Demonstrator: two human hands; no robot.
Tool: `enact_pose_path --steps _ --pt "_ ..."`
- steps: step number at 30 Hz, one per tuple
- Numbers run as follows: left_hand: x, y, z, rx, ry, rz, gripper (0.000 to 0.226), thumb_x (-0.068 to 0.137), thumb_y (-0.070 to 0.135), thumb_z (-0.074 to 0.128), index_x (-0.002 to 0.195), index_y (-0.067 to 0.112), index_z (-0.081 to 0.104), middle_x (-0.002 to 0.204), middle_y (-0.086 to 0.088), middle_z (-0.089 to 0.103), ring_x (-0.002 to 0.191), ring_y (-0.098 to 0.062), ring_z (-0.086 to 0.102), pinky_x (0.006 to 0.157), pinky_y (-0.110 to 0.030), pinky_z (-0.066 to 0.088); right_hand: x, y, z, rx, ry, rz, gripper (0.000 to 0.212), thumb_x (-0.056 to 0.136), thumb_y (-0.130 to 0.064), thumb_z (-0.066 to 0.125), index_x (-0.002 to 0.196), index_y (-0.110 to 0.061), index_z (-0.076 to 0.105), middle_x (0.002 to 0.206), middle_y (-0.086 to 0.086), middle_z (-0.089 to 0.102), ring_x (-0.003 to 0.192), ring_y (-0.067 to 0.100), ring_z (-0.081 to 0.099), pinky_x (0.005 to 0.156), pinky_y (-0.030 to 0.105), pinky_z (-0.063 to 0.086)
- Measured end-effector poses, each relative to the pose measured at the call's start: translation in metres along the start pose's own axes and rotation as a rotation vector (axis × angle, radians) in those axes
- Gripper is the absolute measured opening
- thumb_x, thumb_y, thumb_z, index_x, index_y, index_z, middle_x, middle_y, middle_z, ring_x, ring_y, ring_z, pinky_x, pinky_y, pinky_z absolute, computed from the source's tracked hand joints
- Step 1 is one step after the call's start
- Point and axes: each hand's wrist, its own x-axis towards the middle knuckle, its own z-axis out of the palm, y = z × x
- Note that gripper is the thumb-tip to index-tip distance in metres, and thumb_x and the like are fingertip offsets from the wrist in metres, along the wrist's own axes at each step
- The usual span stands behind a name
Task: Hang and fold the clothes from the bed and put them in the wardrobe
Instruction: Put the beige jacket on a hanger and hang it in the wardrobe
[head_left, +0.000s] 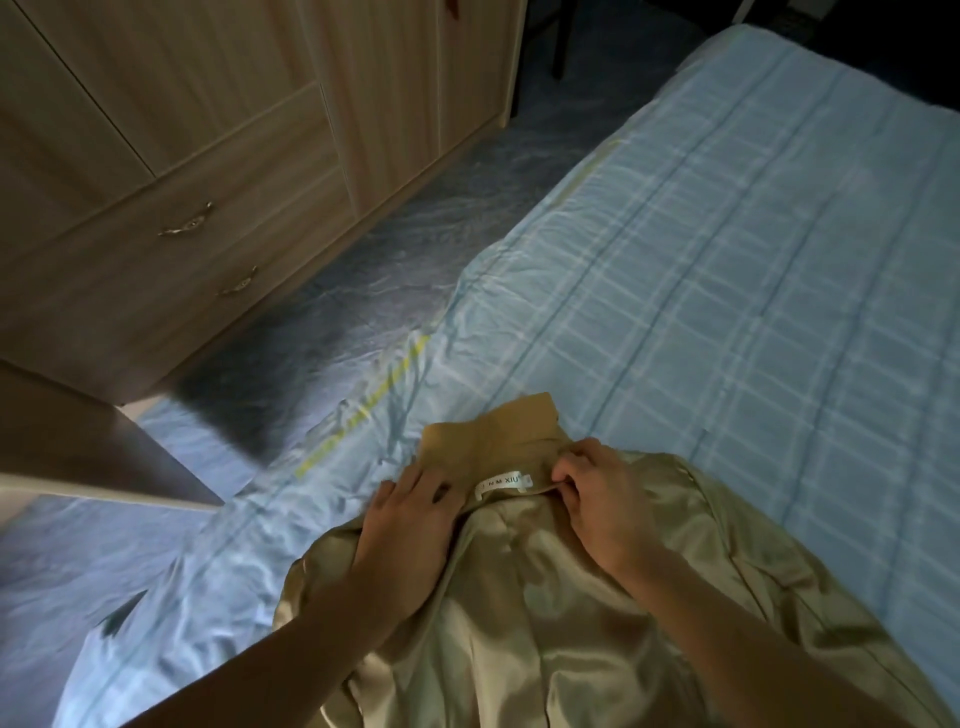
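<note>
A tan jacket (524, 613) lies inside out on the bed (753, 249), its shiny gold lining up and its collar (498, 431) pointing away from me. A white label sits at the neck. My left hand (410, 525) rests on the left side of the collar, fingers spread over the fabric. My right hand (602, 499) pinches the collar edge just right of the label with curled fingers. The wooden wardrobe (171, 156) stands at the left with its doors closed.
The bed has a light blue checked sheet that hangs down toward the floor. A strip of bluish floor (415, 244) runs between bed and wardrobe. Two drawers with metal handles (187, 223) sit low in the wardrobe. A wooden edge (104, 457) juts in at the left.
</note>
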Motion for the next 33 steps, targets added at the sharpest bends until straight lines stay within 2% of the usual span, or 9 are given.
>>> enact_pose_path --steps 7,12,14,17,21,23,27,31,33 --pt "-0.016 0.002 -0.006 0.019 0.055 0.167 0.021 0.078 0.018 0.049 0.082 0.023 0.069 0.097 0.004 0.063 0.088 -0.022 0.059 0.070 -0.036 0.045 -0.021 -0.006 -0.011 -0.104 0.021 -0.095 0.023 0.082 -0.007 0.070 0.072 -0.021 0.055 0.074 -0.006 0.057 0.069 0.016 0.051 0.060 0.032 0.045" --pt "-0.017 0.002 -0.012 -0.094 -0.025 0.121 0.014 0.087 0.023 0.047 0.087 0.025 0.060 0.088 0.005 0.061 0.080 -0.022 0.060 0.067 -0.038 0.050 -0.033 -0.006 -0.022 -0.133 -0.099 -0.149 0.011 0.089 -0.021 0.060 0.089 -0.027 0.051 0.083 -0.007 0.059 0.071 0.015 0.054 0.064 0.034 0.047" --pt "-0.010 0.004 -0.021 -0.159 -0.079 0.033 0.018 0.091 0.035 0.043 0.101 0.027 0.056 0.087 0.004 0.063 0.076 -0.022 0.063 0.066 -0.040 0.053 -0.033 -0.009 -0.029 -0.091 -0.139 -0.126 0.006 0.098 -0.029 0.048 0.103 -0.029 0.045 0.081 -0.009 0.059 0.066 0.009 0.052 0.061 0.029 0.047" --pt "0.005 0.006 -0.032 -0.225 -0.180 -0.123 0.033 0.097 0.040 0.043 0.130 0.034 0.046 0.099 0.002 0.068 0.088 -0.025 0.067 0.077 -0.040 0.052 -0.022 -0.011 -0.033 -0.061 -0.127 0.030 0.024 0.102 -0.030 0.041 0.125 -0.031 0.035 0.078 -0.009 0.060 0.059 0.006 0.056 0.056 0.027 0.051" --pt "0.012 0.008 -0.026 -0.196 -0.225 -0.168 0.019 0.098 0.035 0.047 0.108 0.029 0.062 0.100 0.003 0.068 0.094 -0.023 0.065 0.083 -0.038 0.050 -0.008 -0.010 -0.026 -0.113 -0.157 0.083 0.054 0.095 -0.023 0.054 0.141 -0.034 0.028 0.094 -0.003 0.055 0.075 0.015 0.059 0.068 0.035 0.055" --pt "0.010 0.008 -0.022 -0.166 -0.252 -0.190 0.019 0.098 0.034 0.046 0.100 0.026 0.063 0.095 0.002 0.068 0.091 -0.021 0.064 0.082 -0.037 0.050 -0.004 -0.012 -0.021 -0.121 -0.166 0.120 0.058 0.090 -0.019 0.060 0.140 -0.031 0.033 0.102 -0.001 0.050 0.084 0.018 0.057 0.073 0.036 0.055" --pt "0.007 0.013 -0.019 -0.079 -0.268 -0.157 0.011 0.098 0.026 0.045 0.095 0.027 0.056 0.098 0.000 0.065 0.093 -0.021 0.062 0.083 -0.033 0.045 0.001 -0.011 -0.014 -0.229 -0.126 0.088 0.050 0.085 -0.016 0.063 0.130 -0.027 0.045 0.115 -0.001 0.053 0.105 0.021 0.053 0.097 0.037 0.042" --pt "0.008 0.020 -0.023 0.017 -0.301 -0.127 0.016 0.094 0.017 0.045 0.106 0.023 0.054 0.108 -0.002 0.061 0.100 -0.026 0.061 0.088 -0.037 0.046 0.005 -0.015 -0.020 -0.184 -0.228 0.121 0.038 0.089 -0.012 0.055 0.122 -0.027 0.044 0.100 -0.003 0.059 0.088 0.018 0.058 0.085 0.036 0.047" --pt "0.008 0.022 -0.031 -0.003 -0.244 -0.094 0.015 0.084 0.013 0.056 0.098 0.020 0.058 0.097 -0.003 0.062 0.088 -0.028 0.065 0.079 -0.039 0.050 0.005 -0.016 -0.025 -0.195 -0.217 0.109 0.034 0.089 -0.013 0.055 0.118 -0.027 0.044 0.099 -0.002 0.060 0.085 0.018 0.058 0.078 0.035 0.048"
